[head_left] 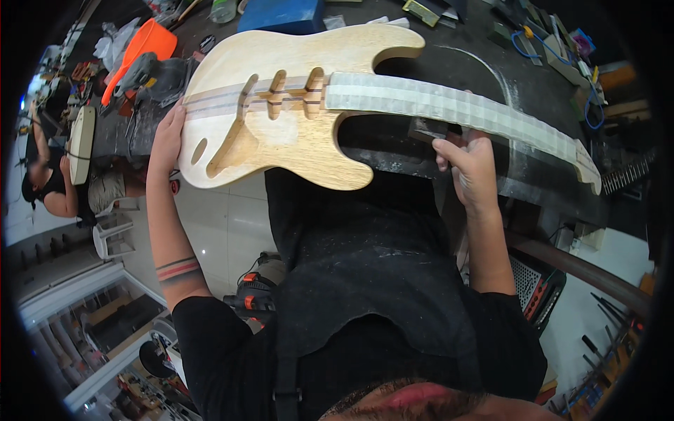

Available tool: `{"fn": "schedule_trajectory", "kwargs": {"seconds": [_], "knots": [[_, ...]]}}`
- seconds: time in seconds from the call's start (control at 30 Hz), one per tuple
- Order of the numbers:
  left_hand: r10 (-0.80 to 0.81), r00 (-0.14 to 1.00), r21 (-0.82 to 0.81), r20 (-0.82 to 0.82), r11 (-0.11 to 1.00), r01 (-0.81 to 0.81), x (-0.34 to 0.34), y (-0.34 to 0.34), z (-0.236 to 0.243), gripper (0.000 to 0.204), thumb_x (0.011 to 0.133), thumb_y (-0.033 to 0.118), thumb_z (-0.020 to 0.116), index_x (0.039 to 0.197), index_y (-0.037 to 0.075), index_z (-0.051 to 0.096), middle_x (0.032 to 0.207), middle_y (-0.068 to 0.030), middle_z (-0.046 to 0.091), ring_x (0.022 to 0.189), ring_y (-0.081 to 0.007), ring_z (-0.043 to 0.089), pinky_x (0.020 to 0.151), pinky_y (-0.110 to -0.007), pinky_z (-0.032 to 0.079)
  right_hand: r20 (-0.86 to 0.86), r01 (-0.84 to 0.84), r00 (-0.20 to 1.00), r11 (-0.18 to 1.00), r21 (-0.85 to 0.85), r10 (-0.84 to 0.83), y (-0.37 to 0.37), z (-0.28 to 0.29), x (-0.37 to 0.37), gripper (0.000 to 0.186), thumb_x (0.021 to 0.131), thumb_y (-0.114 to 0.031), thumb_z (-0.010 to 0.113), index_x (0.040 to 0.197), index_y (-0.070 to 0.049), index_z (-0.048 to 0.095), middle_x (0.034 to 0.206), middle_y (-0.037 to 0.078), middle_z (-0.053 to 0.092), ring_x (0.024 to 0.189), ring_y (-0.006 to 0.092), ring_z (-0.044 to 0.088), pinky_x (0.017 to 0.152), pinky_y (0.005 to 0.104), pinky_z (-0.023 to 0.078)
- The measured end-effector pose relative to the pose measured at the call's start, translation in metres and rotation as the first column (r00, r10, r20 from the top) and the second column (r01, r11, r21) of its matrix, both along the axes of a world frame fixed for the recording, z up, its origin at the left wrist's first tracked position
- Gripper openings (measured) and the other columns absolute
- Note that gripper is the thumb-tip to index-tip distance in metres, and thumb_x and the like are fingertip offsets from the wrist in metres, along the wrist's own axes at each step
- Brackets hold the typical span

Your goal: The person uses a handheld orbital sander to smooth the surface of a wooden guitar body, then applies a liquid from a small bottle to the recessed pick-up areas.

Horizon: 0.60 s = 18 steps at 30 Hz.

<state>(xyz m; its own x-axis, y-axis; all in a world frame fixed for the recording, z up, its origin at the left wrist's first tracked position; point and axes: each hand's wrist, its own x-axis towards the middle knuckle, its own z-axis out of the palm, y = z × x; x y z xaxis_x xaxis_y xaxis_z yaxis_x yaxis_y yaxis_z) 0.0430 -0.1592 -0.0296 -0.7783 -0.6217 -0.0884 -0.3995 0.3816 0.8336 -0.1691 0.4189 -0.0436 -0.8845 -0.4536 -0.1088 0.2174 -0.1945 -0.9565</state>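
Note:
An unfinished electric guitar (pixel 281 151) of pale bare wood is held face up across the front of me. Its body has routed hollows and a darker striped strip down the middle. Strips of whitish tape cover the fretboard of the neck (pixel 449 104), which slants off to the right. My left hand (pixel 168 133) grips the rounded bottom end of the body, its fingers partly hidden behind the edge. Under the neck, my right hand (pixel 472 165) is closed round it, thumb pointing left. Beside that thumb sits a small dark block (pixel 428 129).
The dark dusty workbench (pixel 547 184) carries a blue box (pixel 281 15), an orange scoop-like piece (pixel 149 43) and a power tool (pixel 144 74) at the left. Another guitar's fretboard (pixel 628 174) shows at far right. A person (pixel 53 189) works at the far left.

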Motion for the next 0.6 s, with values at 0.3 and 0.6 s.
{"fn": "schedule_trajectory", "kwargs": {"seconds": [0.3,0.6], "knots": [[-0.001,0.985,-0.127,0.171,0.992,0.023,-0.002,0.019,0.018,0.058,0.122,0.04,0.062,0.167,0.003,0.064,0.152,-0.0148,0.077,0.137,-0.0193,0.069,0.121,-0.032,0.048,-0.03,0.021,0.999,0.999,-0.025,-0.022,-0.003,-0.001,0.005,0.065,0.101,0.004,0.081,0.158,0.0,0.05,0.138,0.015,0.07,0.087,0.0154,0.069,0.071,0.0318,0.054],[0.143,0.99,-0.264,0.003,0.955,-0.137,0.034,0.062,0.009,0.057,0.111,0.033,0.076,0.16,0.004,0.069,0.13,-0.019,0.077,0.116,-0.0267,0.073,0.107,-0.038,0.057,-0.782,0.294,0.62,0.907,0.3,0.058,0.015,0.027,0.034,0.02,0.102,0.011,0.073,0.109,-0.004,0.063,0.109,0.009,0.061,0.1,0.0205,0.064,0.096,0.0371,0.054]]}}
